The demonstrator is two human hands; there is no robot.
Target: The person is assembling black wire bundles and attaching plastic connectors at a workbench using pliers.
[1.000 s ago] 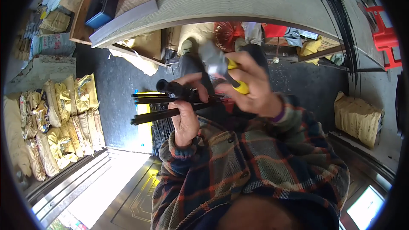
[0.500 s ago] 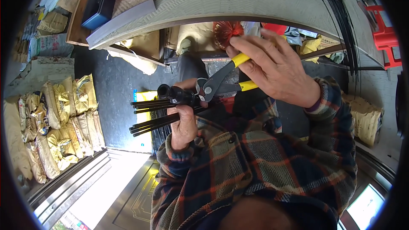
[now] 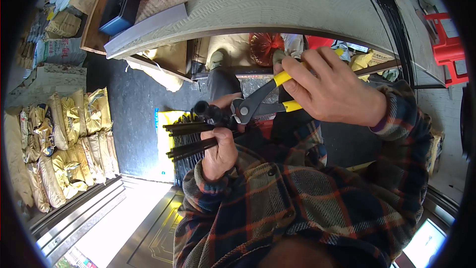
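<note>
**Pliers brought up to fitting at centre of frame**

In the head view, a black fitting [image 3: 214, 114] is held near the centre of the frame by the left hand [image 3: 218, 155], the thumb pressed along its lower side. Thin black rods [image 3: 193, 147] are grasped in the same hand, their tips fanned toward the left of the frame. Yellow-handled pliers [image 3: 260, 97] are gripped by the right hand [image 3: 337, 89], right of centre, with the fingers wrapped over the upper handle and the handles spread.

The fitting is set to the left of the right hand and slightly below it, its long axis sloped from an open mouth at upper left down toward lower right. The pliers are slanted down from upper right, their head placed just beside the fitting's lower-right end; whether contact is made cannot be told.

Above, the frame is crossed by the curved edge of a bench [image 3: 277, 0], well apart from the fitting. At left, dark floor [image 3: 131, 104] is seen between the rod tips and wrapped parcels [image 3: 69, 154]. Below, the hands are bounded by a plaid shirt [image 3: 307, 188].
</note>
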